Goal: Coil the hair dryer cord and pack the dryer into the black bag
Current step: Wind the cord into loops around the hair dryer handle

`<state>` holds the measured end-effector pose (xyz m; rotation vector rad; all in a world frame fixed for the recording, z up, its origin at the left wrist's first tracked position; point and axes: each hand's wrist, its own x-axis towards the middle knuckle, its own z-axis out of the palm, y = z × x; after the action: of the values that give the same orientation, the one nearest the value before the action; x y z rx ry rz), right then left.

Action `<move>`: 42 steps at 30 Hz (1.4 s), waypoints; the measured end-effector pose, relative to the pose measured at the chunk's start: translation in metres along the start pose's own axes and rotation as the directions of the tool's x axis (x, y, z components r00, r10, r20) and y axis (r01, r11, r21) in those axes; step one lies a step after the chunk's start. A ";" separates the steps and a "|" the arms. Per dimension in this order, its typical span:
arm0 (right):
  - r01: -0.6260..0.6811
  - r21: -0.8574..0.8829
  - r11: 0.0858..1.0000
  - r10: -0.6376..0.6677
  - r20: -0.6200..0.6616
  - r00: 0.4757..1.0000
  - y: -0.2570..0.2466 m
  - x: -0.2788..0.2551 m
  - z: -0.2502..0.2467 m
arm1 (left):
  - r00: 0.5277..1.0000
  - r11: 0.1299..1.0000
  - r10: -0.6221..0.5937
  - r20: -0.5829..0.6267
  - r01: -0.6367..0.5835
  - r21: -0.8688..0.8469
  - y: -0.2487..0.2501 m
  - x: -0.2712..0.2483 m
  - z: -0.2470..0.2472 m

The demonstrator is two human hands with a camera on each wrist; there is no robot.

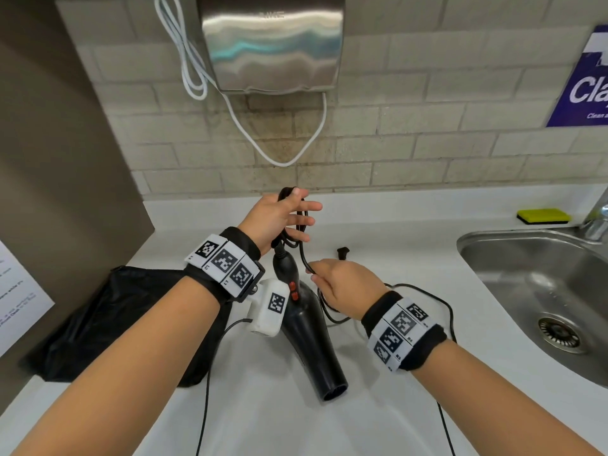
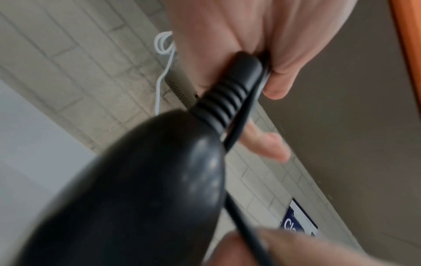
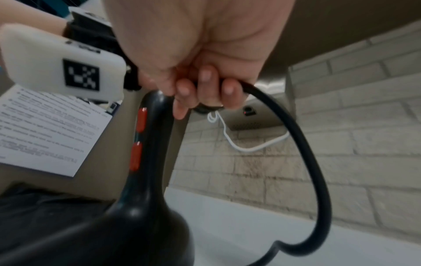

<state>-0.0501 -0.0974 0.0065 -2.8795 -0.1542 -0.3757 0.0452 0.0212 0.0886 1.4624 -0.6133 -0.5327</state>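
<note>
The black hair dryer (image 1: 312, 327) lies on the white counter (image 1: 394, 245), nozzle toward me, red switches on its handle (image 3: 139, 138). My left hand (image 1: 283, 215) is raised above the handle end and holds several loops of the black cord (image 1: 301, 225) between thumb and fingers; the wrist view shows the cord's ribbed strain relief (image 2: 225, 100) running into my palm. My right hand (image 1: 342, 284) grips the loose cord (image 3: 303, 144) just right of the handle. The plug (image 1: 342, 251) lies on the counter behind. The black bag (image 1: 115, 324) lies flat at the left.
A steel sink (image 1: 543, 291) with a tap fills the right, a yellow sponge (image 1: 544, 216) behind it. A metal hand dryer (image 1: 273, 44) with a white cable hangs on the brick wall. A printed sheet (image 1: 16, 301) is stuck on the left panel.
</note>
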 end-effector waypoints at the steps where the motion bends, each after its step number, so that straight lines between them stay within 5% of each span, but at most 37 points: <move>1: 0.036 -0.023 0.999 -0.037 -0.044 0.998 -0.002 0.000 -0.004 | 1.000 1.000 -0.004 0.006 0.003 0.017 0.000 0.000 0.002; 7: 0.310 -0.113 0.944 -0.330 -0.366 0.870 -0.012 0.012 -0.029 | 0.994 0.981 -0.039 0.101 0.018 0.194 0.001 -0.003 0.007; 9: 0.304 0.120 0.945 -0.222 -0.448 0.866 -0.017 0.016 -0.042 | 0.993 0.954 -0.032 0.113 -0.003 0.300 0.000 -0.003 0.009; 11: 0.136 0.338 0.931 0.035 -0.454 0.890 -0.020 0.021 -0.054 | 0.993 0.928 -0.027 0.114 -0.018 0.373 0.000 -0.005 0.011; 14: -0.091 0.276 0.957 0.212 -0.450 0.868 -0.015 0.029 -0.064 | 0.982 0.954 -0.048 0.181 -0.008 0.301 0.001 -0.007 0.014; 21: -0.086 0.268 0.960 0.185 -0.371 0.910 -0.013 0.036 -0.068 | 0.928 0.978 -0.072 0.366 -0.007 0.210 0.005 -0.003 0.002; 28: 0.065 0.414 0.908 0.057 -0.276 0.960 0.002 0.035 -0.049 | 0.961 0.993 -0.052 0.273 0.021 0.113 -0.002 -0.001 -0.012; 33: 0.004 0.534 0.846 0.243 -0.391 0.888 -0.002 0.045 -0.050 | 0.972 0.999 0.041 0.232 -0.044 0.008 -0.009 0.002 -0.013; 38: 0.046 0.840 0.541 0.401 -0.306 0.863 -0.004 0.048 -0.049 | 0.978 0.989 0.107 0.179 -0.087 -0.117 -0.025 0.005 -0.007; 42: 0.046 0.840 0.540 0.452 -0.336 0.826 -0.007 0.050 -0.045 | 0.989 0.992 0.126 0.076 -0.124 -0.026 -0.021 0.005 0.004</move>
<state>-0.0140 -0.0979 0.0632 -1.7261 0.1105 -0.7768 0.0469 0.0135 0.0681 1.3784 -0.7533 -0.4976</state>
